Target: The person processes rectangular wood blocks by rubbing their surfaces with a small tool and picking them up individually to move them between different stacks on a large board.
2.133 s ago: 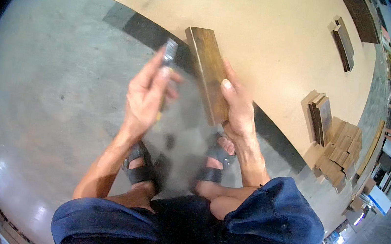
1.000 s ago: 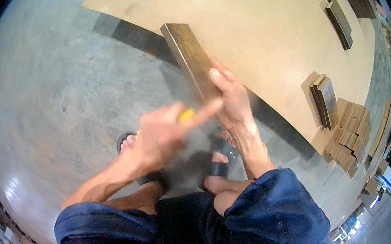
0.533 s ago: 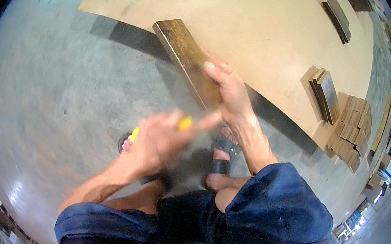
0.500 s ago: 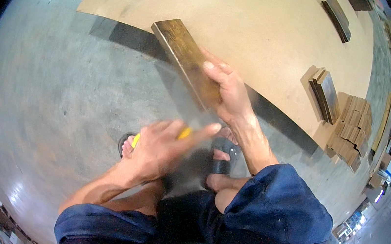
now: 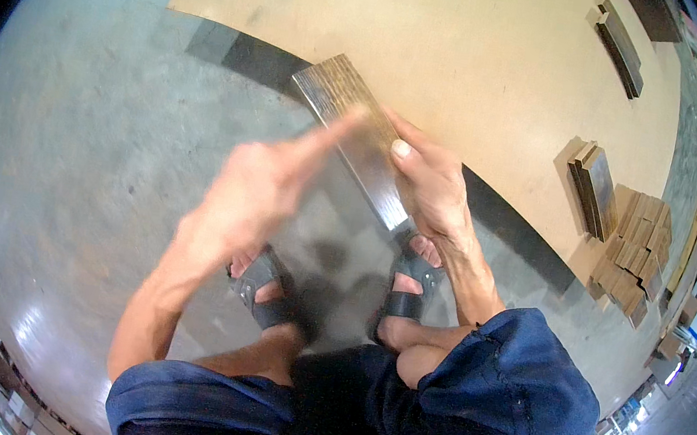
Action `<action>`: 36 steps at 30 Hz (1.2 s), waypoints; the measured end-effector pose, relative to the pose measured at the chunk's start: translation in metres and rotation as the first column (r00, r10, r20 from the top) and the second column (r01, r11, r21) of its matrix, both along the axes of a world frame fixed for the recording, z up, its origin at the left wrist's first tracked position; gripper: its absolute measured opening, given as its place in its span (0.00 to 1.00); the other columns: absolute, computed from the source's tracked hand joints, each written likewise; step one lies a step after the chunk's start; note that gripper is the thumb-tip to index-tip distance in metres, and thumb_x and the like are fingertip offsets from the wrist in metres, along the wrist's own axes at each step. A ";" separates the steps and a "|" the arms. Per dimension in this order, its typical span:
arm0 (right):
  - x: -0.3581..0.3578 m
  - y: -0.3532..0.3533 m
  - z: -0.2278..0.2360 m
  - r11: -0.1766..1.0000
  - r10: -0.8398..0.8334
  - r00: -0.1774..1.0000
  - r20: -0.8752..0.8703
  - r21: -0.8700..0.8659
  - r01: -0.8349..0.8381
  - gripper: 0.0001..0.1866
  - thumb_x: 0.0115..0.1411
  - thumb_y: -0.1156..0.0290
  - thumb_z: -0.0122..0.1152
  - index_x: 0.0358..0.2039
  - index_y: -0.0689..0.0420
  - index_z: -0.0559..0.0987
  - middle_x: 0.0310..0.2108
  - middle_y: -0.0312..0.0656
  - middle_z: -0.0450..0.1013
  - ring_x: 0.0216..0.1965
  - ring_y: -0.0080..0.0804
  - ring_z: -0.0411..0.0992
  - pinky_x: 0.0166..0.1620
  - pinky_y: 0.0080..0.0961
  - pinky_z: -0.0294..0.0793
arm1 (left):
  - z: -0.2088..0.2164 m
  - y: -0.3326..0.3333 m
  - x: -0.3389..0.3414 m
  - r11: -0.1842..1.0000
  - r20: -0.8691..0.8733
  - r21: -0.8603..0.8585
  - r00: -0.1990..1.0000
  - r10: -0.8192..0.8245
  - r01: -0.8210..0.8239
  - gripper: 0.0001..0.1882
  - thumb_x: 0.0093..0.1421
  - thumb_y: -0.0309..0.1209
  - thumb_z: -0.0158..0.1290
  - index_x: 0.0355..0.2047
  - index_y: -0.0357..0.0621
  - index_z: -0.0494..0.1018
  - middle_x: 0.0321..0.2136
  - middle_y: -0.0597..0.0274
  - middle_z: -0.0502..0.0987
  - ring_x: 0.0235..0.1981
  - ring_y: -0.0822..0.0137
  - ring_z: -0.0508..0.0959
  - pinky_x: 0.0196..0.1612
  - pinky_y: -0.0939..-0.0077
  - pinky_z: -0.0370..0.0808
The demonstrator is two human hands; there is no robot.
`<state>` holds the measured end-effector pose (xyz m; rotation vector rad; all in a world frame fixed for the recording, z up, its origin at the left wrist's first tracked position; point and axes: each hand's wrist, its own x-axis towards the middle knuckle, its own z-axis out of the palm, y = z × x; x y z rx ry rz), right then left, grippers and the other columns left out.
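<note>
A short dark brown wooden plank [image 5: 337,82] with a glossy, grained face is held at a slant over the floor and the board's edge. My right hand [image 5: 434,183] grips it along its right side, thumb on top and the other fingers mostly hidden beneath. Over the plank's left edge reaches my left hand [image 5: 248,191], smeared by motion. Its index finger points out across the plank's face; whether it touches cannot be made out. The other fingers look curled in, and whatever they hold is hidden.
A large tan board [image 5: 476,49] with a dark front edge lies ahead. On its right side are a small stack of brown planks [image 5: 596,188], a pile of cut pieces [image 5: 633,246] and another plank stack [image 5: 619,51]. My sandalled feet [image 5: 412,283] stand on grey concrete.
My left hand has moved up and forward, from below the plank to over its face. The yellow thing seen in it earlier is now out of sight. The plank's top has tilted, catching more shine.
</note>
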<state>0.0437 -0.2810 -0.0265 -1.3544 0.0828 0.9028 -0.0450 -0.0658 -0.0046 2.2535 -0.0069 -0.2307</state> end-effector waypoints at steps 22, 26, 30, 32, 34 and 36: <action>0.004 0.022 0.012 0.977 0.213 0.955 0.205 -0.077 -0.201 0.19 0.65 0.56 0.65 0.35 0.62 0.81 0.27 0.33 0.78 0.30 0.17 0.73 0.32 0.19 0.71 | -0.013 0.000 -0.011 0.368 -0.422 -0.669 0.737 0.527 -0.646 0.21 0.56 0.34 0.69 0.45 0.32 0.77 0.28 0.64 0.81 0.25 0.76 0.77 0.29 0.81 0.76; 0.009 0.026 0.006 0.976 0.217 0.960 0.176 -0.021 -0.217 0.21 0.66 0.54 0.62 0.44 0.62 0.82 0.34 0.37 0.79 0.37 0.19 0.74 0.40 0.22 0.73 | -0.017 -0.003 -0.012 0.252 -0.442 -0.690 0.671 0.595 -0.678 0.19 0.58 0.33 0.68 0.43 0.34 0.77 0.29 0.64 0.80 0.24 0.75 0.77 0.29 0.80 0.76; 0.005 0.013 0.003 0.859 0.066 0.965 -0.256 0.506 0.075 0.26 0.68 0.58 0.59 0.61 0.59 0.73 0.55 0.46 0.73 0.55 0.31 0.71 0.56 0.30 0.72 | -0.013 0.007 -0.005 0.025 -0.455 -0.702 0.474 0.754 -0.712 0.15 0.60 0.32 0.66 0.41 0.38 0.74 0.29 0.64 0.78 0.25 0.72 0.77 0.30 0.78 0.76; -0.002 0.004 0.002 0.725 0.023 0.930 -0.366 0.647 0.236 0.32 0.66 0.57 0.61 0.66 0.59 0.67 0.62 0.49 0.68 0.62 0.38 0.67 0.61 0.36 0.69 | -0.013 0.006 0.002 -0.084 -0.467 -0.733 0.410 0.783 -0.675 0.16 0.60 0.32 0.67 0.40 0.40 0.72 0.29 0.64 0.77 0.25 0.71 0.77 0.30 0.77 0.76; -0.014 -0.013 -0.014 0.714 -0.068 0.972 -0.223 0.670 0.204 0.43 0.60 0.52 0.68 0.68 0.60 0.62 0.66 0.51 0.62 0.66 0.46 0.62 0.64 0.42 0.67 | -0.016 -0.012 0.006 -0.098 -0.482 -0.740 0.422 0.767 -0.666 0.16 0.60 0.30 0.66 0.41 0.43 0.69 0.29 0.64 0.76 0.26 0.70 0.76 0.30 0.75 0.76; -0.026 0.005 -0.008 0.864 -0.188 0.959 -0.214 0.428 0.265 0.37 0.62 0.57 0.67 0.65 0.60 0.64 0.63 0.47 0.66 0.64 0.40 0.64 0.65 0.42 0.66 | -0.022 -0.031 -0.004 -0.062 -0.485 -0.710 0.424 0.765 -0.701 0.16 0.61 0.29 0.65 0.43 0.42 0.69 0.29 0.63 0.76 0.26 0.69 0.77 0.30 0.76 0.76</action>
